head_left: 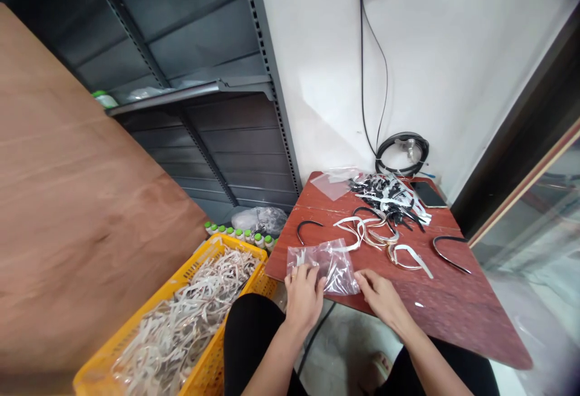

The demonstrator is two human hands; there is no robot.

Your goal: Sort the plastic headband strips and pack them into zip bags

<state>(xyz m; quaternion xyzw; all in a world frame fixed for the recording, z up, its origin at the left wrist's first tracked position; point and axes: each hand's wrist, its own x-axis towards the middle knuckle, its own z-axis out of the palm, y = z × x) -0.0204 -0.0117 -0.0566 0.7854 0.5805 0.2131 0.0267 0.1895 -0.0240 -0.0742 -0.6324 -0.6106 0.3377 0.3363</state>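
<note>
Two hands logged, set apart: I find the clear plastic bag (328, 266) lying crosswise between them, long axis sideways, the left hand (303, 299) nearer and over it, the right hand (380, 299) at its corner, pinch unconfirmed.

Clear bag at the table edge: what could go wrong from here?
The clear plastic bag, touched by the left hand and right hand, lies at the edge of the red tabletop and might slip off. The nearby black curved band has open ends that could snag or tear thin plastic.
</note>
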